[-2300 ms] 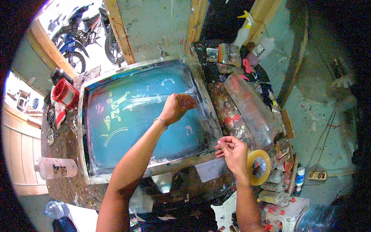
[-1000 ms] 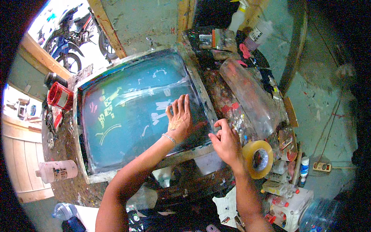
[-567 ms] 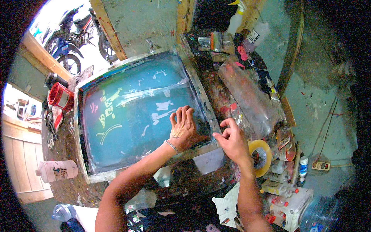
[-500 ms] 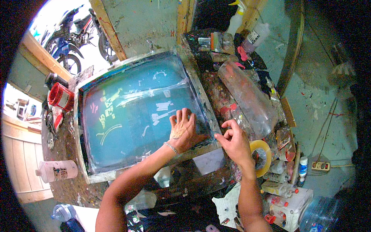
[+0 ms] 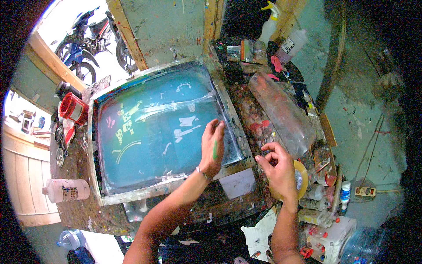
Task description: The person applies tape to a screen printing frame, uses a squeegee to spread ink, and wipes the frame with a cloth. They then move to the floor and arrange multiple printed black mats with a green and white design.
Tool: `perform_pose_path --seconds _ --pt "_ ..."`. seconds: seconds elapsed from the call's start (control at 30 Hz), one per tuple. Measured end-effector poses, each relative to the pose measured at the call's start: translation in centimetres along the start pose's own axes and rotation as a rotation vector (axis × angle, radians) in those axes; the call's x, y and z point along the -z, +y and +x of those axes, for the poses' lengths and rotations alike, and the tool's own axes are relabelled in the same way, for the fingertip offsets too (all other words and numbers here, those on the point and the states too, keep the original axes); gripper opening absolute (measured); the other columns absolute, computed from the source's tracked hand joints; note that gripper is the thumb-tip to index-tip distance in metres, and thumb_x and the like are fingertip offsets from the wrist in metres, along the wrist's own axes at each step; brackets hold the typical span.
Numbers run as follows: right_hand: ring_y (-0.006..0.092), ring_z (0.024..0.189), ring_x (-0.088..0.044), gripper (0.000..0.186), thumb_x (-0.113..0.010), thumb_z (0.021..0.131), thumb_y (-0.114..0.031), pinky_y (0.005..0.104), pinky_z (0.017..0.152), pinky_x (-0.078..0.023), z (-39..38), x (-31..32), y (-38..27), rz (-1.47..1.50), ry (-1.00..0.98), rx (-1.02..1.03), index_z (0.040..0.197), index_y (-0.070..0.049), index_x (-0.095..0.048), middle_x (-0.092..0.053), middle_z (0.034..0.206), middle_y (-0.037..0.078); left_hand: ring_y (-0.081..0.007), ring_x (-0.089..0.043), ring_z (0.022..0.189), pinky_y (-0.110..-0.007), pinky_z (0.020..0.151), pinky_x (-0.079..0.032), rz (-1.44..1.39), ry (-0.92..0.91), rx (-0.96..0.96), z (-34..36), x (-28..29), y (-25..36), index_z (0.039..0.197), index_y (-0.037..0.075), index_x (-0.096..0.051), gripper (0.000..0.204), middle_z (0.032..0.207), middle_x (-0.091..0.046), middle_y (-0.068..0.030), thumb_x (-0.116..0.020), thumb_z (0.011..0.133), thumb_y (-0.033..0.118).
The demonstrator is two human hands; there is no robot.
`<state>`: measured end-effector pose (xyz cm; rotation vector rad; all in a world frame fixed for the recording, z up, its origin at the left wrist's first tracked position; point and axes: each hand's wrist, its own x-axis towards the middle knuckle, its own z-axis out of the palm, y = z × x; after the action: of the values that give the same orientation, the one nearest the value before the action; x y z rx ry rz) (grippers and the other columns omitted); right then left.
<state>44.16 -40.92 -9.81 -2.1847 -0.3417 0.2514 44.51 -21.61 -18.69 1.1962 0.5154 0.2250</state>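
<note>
A screen-printing frame [image 5: 175, 180] lies on the worktable, its teal mesh [image 5: 145, 154] marked with pale shapes. A wrinkled clear strip [image 5: 176, 105] runs across the mesh. Over the mesh's right part is my left hand [image 5: 212, 147], turned on edge, fingers stretched out and nothing visible in it. It has a green smear on its side and a chain bracelet at the wrist; whether it touches the mesh, I cannot tell. Right of the frame, my right hand [image 5: 281, 169] has loosely curled fingers, with thumb and forefinger apart. It partly covers a yellowish tape roll [image 5: 302, 180].
A clear plastic roll [image 5: 281, 114] lies on the paint-stained table to the right. A spray bottle [image 5: 269, 26] and a white bottle [image 5: 292, 46] stand behind. At left are a red tub [image 5: 72, 109] and a pinkish bottle [image 5: 68, 190]. Several bottles crowd the lower right.
My left hand has turned from palm-down on the mesh to edge-on, its fingers closer together. My right hand has moved right and nearer, away from the frame's corner, toward the tape roll.
</note>
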Motion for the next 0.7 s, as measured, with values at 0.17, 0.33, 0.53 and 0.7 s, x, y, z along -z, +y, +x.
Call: perform_pose_path --seconds 0.17,0.33,0.53,0.7 --pt "0.0070 0.062 -0.053 0.024 -0.072 0.083 -0.006 0.0253 0.058 -0.041 -1.0 0.0 -0.4 0.026 0.002 0.066 0.102 0.000 -0.059 -0.059 0.065 0.002 -0.0289 -0.018 0.146 -0.036 0.118 -0.016 0.010 -0.103 0.051 2.6 -4.0 -2.1 0.151 -0.003 -0.019 0.082 0.157 -0.020 -0.0218 -0.045 0.097 0.052" --pt "0.0063 0.063 -0.054 0.024 -0.073 0.083 -0.005 0.0248 0.059 -0.042 -2.0 0.4 -0.3 0.042 0.013 0.086 0.102 0.000 -0.059 -0.059 0.067 0.001 -0.0295 -0.021 0.147 -0.037 0.118 -0.021 0.317 -0.131 -0.513 0.4 -3.7 -2.1 0.150 -0.001 -0.027 0.069 0.156 -0.027 -0.0224 -0.048 0.099 0.042" --pt "0.0057 0.063 -0.054 0.024 -0.073 0.083 -0.006 0.0234 0.058 -0.040 -3.6 1.5 0.4 0.047 0.026 0.039 0.103 -0.001 -0.061 -0.061 0.069 0.000 -0.0306 -0.044 0.135 -0.036 0.109 -0.035 0.133 0.017 -0.165 1.7 -0.4 -0.9 0.137 -0.003 -0.046 0.056 0.144 -0.047 -0.0235 -0.050 0.100 0.039" --pt "0.0056 0.061 -0.054 0.024 -0.073 0.083 -0.006 0.0238 0.057 -0.041 -4.5 1.7 0.9 0.019 0.002 0.075 0.102 -0.002 -0.061 -0.062 0.068 0.001 -0.0303 -0.051 0.126 -0.038 0.107 -0.035 0.141 -0.081 -0.049 0.5 -2.3 -0.8 0.148 -0.006 -0.023 0.084 0.137 -0.051 -0.0255 -0.047 0.097 0.057"
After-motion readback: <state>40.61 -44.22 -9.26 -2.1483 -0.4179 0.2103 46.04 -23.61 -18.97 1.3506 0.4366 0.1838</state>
